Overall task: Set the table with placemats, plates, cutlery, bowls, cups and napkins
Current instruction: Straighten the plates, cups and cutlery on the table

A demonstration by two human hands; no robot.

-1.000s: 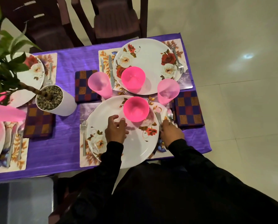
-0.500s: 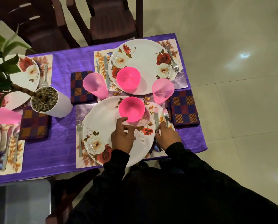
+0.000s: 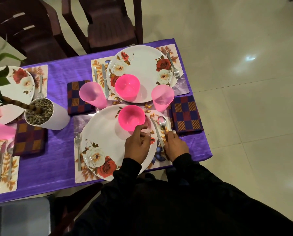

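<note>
a person in black sleeves leans over a worktop [image 3: 57, 160] covered in purple cloth, both hands at the nearest place setting. the left hand [image 3: 137, 145] rests over the near floral plate [image 3: 108, 133], its fingers curled and reaching up to the base of a bright pink bowl [image 3: 131, 117] that sits on the plate's far edge; the fingertips touch the bowl's lower side, though whether they truly pinch it cannot be told. the right hand [image 3: 175, 145] lies just right of the left one, its grip curled round the handle of a spoon [image 3: 162, 123], whose bowl points away from the hand. a knife [image 3: 156, 133] lies between the two hands, along the plate's right rim. left of the left hand, beyond the plate, a fork [image 3: 78, 150] rests on the placemat [image 3: 84, 176]. just past the right hand's grip sits a folded checked napkin [image 3: 186, 114], and beyond the spoon tip stands a pale pink cup [image 3: 162, 97]. farther from both hands is a second setting: a floral plate [image 3: 147, 65] carrying another pink bowl [image 3: 127, 86], with a fork [image 3: 173, 65] to its right, and a knife [image 3: 104, 79], a second pink cup [image 3: 92, 95] and a second checked napkin [image 3: 76, 97] to its left. far to the left of the hands stands a white pot [image 3: 47, 114] of pebbles holding a green plant.
</note>
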